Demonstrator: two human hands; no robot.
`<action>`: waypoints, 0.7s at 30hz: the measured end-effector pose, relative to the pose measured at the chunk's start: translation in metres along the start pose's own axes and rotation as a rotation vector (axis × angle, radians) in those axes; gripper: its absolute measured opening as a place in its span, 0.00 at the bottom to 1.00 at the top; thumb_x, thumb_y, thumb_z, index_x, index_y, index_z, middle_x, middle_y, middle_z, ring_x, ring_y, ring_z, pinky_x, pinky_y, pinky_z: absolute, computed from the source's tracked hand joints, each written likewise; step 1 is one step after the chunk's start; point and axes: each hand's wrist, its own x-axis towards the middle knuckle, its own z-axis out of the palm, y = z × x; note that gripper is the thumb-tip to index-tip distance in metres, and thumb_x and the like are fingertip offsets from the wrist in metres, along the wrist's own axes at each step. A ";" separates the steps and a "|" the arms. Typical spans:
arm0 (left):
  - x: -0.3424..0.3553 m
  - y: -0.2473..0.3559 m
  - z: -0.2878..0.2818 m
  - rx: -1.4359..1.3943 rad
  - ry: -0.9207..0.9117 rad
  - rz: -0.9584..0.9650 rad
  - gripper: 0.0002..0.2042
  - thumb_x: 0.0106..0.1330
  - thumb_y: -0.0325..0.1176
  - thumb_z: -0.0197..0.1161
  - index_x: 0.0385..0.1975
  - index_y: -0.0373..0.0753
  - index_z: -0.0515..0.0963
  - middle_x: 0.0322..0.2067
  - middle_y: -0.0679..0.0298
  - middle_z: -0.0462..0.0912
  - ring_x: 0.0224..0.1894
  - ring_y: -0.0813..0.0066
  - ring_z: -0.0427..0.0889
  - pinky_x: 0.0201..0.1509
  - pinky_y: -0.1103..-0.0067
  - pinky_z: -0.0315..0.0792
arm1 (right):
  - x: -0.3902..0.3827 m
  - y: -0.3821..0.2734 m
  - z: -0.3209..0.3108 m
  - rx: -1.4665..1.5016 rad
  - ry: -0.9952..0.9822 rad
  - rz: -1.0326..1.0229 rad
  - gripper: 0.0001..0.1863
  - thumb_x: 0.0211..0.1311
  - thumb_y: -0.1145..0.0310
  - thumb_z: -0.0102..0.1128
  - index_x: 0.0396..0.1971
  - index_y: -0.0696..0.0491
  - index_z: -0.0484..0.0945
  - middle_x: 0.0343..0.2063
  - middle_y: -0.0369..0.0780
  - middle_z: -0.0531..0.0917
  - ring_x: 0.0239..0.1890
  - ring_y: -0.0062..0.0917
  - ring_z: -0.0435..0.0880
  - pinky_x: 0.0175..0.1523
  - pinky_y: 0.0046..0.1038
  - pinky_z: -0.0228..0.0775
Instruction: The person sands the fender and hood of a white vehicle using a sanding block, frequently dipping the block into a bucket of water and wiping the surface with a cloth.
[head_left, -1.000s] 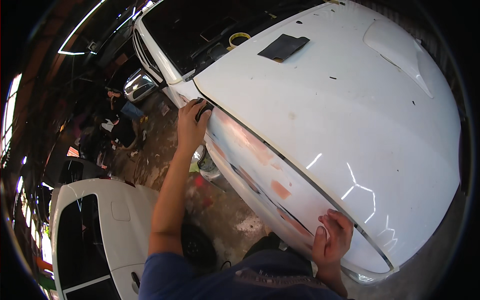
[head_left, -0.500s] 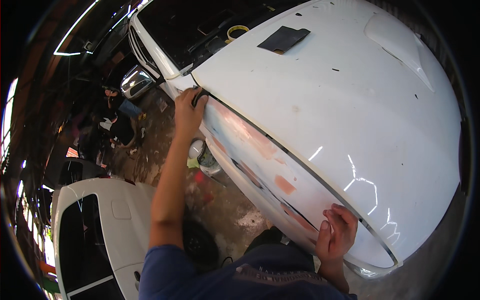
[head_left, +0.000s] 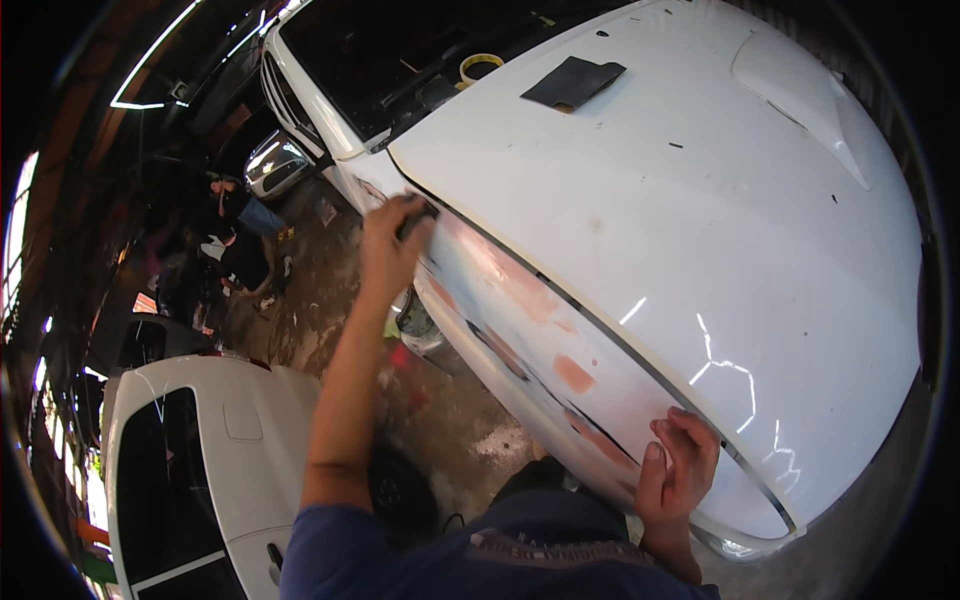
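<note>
Pinching a small dark pad (head_left: pixel 425 213) between thumb and fingers, your left hand (head_left: pixel 388 250) is sitting at the upper rear corner of the white fender (head_left: pixel 510 322), beside the hood's (head_left: pixel 640 220) side edge. Blur is hiding the pad's outline; whether it is bending, you cannot tell. Handling, judged: the pad is probably being light and a little yielding, so gripping its two long sides is suiting it, with fingertips staying clear of its face. The fender is looking stiff and smooth, its orange-brown patch (head_left: pixel 573 374) likely dry and easily scratched; flat, even pressure is seeming safest. Your right hand (head_left: pixel 680 468) is hovering or resting near the fender's front end, fingers loosely curled, thumb apart, nothing visibly held; contact is staying unclear. A black sheet (head_left: pixel 573 83) is lying near the hood's rear edge.
</note>
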 end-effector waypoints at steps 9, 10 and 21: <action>0.002 -0.007 -0.005 0.134 -0.084 -0.119 0.15 0.67 0.33 0.71 0.50 0.34 0.86 0.52 0.50 0.86 0.56 0.47 0.79 0.62 0.63 0.72 | 0.000 0.000 -0.002 0.043 -0.017 0.028 0.12 0.68 0.75 0.63 0.49 0.60 0.83 0.52 0.52 0.82 0.49 0.41 0.86 0.47 0.34 0.84; 0.003 -0.015 -0.010 0.111 -0.109 -0.149 0.16 0.66 0.33 0.71 0.51 0.34 0.87 0.54 0.50 0.86 0.56 0.46 0.78 0.63 0.62 0.72 | 0.003 -0.002 -0.002 0.018 -0.023 0.014 0.11 0.68 0.75 0.63 0.49 0.60 0.83 0.52 0.52 0.82 0.49 0.41 0.86 0.47 0.34 0.84; 0.019 -0.035 -0.008 0.264 -0.096 -0.166 0.15 0.66 0.35 0.72 0.49 0.37 0.87 0.54 0.50 0.85 0.54 0.46 0.79 0.62 0.60 0.73 | 0.001 -0.003 -0.002 0.009 -0.039 0.010 0.12 0.67 0.74 0.64 0.48 0.60 0.84 0.50 0.51 0.83 0.50 0.42 0.86 0.49 0.36 0.83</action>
